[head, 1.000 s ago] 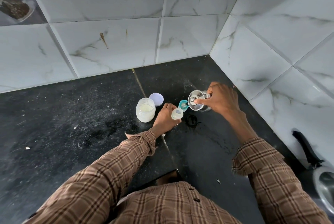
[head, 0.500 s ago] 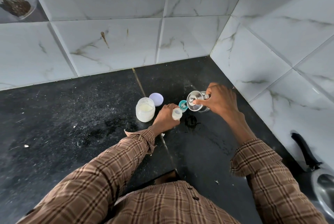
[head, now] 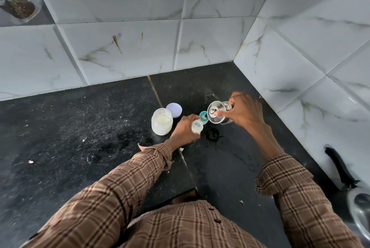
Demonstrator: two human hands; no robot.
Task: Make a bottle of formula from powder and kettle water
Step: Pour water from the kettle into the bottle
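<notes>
no text, label, brand, number or sign can be read anywhere here, neither on the powder jar point(head: 161, 121) nor on anything beside it.

The left hand point(head: 185, 128) hides most of the bottle point(head: 197, 127). The right hand point(head: 243, 112) covers the kettle's point(head: 216, 114) handle. Right of it, a pan point(head: 360, 210) runs off the frame's edge.

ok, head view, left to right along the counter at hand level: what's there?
Powder jar → purple lid → left hand holding the small bottle → teal cap → steel kettle gripped by the right hand.
</notes>
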